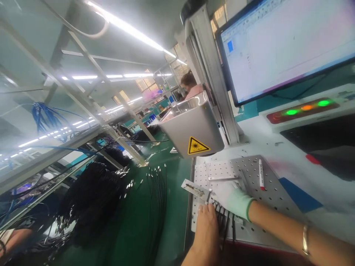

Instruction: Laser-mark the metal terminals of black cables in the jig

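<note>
My left hand, bare with a ring on one finger, is closed at the left side of a perforated metal plate. A small silver connector end shows just past its fingertips. My right hand wears a white glove with a green cuff and lies over the plate, beside the left. Its fingers are blurred and partly hidden. Several black cables with silver connectors run between and under my hands toward the plate's front edge. A metal strip with a dark cut-out sits just beyond my left fingers.
A grey machine head with a yellow warning triangle overhangs the plate. A marker lies on the plate. Loose cables and a black cable heap cover the green table. A monitor stands right; another person's arm shows at left.
</note>
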{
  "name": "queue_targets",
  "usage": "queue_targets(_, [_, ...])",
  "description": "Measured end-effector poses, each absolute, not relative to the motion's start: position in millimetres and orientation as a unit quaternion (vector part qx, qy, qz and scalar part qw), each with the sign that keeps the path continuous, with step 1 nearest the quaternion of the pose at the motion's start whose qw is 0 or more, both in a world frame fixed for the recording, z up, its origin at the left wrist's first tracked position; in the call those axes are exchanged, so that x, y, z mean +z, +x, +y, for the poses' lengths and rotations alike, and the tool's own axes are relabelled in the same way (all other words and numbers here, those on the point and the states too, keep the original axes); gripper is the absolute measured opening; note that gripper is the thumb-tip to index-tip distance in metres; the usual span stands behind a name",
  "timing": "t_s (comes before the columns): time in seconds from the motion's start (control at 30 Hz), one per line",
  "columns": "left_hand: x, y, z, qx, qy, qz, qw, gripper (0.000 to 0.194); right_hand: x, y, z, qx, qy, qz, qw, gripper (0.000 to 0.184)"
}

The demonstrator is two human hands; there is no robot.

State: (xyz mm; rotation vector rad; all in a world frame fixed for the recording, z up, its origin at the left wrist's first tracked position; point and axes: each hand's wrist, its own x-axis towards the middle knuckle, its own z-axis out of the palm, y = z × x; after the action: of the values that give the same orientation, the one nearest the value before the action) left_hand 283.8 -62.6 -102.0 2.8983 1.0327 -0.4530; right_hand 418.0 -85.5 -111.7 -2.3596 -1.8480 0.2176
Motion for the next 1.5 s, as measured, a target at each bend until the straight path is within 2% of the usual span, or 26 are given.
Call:
queue_targets(0.1, [-119,274,-55,-0.048,0.928,0.366,0.047,0.043,-115,417,-83,0.06,-0.789,-0.607,0.076,0.03])
queue_targets(0.23, [-138,265,-46,-0.001,0.949,0.313,0.045,0.042,-121,419,-79,0.048,-0.794,-0.601,0.083,0.029])
queue_targets(0.37, [-139,263,-48,-0.012,0.963,0.265,0.045,0.045,-121,419,-79,0.061,-0.793,-0.601,0.079,0.03])
queue_targets(0.6, [-108,272,-57,-0.076,0.962,0.252,0.078,0.049,-113,419,-83,0.074,-0.791,-0.604,0.066,0.031])
queue_targets(0.8, [-104,268,-62,-0.054,0.949,0.304,0.062,0.039,-97,422,-92,0.038,-0.784,-0.617,0.058,0.031])
queue_targets(1.0, [-106,264,-62,0.004,0.936,0.344,0.073,0.032,-108,411,-86,0.025,-0.811,-0.583,0.031,0.038])
queue_targets(1.23, [-90,266,-51,-0.035,0.896,0.424,0.129,0.021,-113,408,-84,0.023,-0.809,-0.587,0.022,0.05])
queue_targets(1.37, [-93,270,-54,-0.034,0.905,0.403,0.13,0.035,-116,411,-82,0.029,-0.808,-0.587,0.026,0.05])
queue_targets(1.43, [-101,268,-56,-0.018,0.921,0.372,0.112,0.046,-118,412,-80,0.034,-0.809,-0.586,0.031,0.044])
queue_targets(1.5, [-109,266,-57,-0.006,0.936,0.34,0.085,0.049,-119,413,-78,0.039,-0.809,-0.586,0.038,0.037])
